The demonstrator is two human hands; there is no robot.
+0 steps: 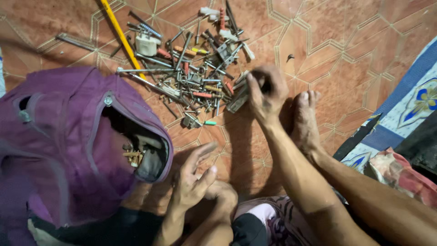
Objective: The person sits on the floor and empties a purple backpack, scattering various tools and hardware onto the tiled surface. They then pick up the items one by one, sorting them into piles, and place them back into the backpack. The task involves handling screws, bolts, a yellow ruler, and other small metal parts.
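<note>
Reaching into the pile of screws and wall plugs (200, 77) on the tiled floor (346, 50), my right hand (266, 93) closes on a few pieces at its near edge. My left hand (193, 175) hangs open, empty, beside the purple bag (59, 150), its mouth gaping toward the pile.

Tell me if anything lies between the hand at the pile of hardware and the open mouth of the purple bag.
Nothing solid blocks it. The right hand sits at the edge of the hardware pile; between it and the purple bag opening lies tiled floor with a few stray screws, and the open left hand hovers just below that path.
</note>
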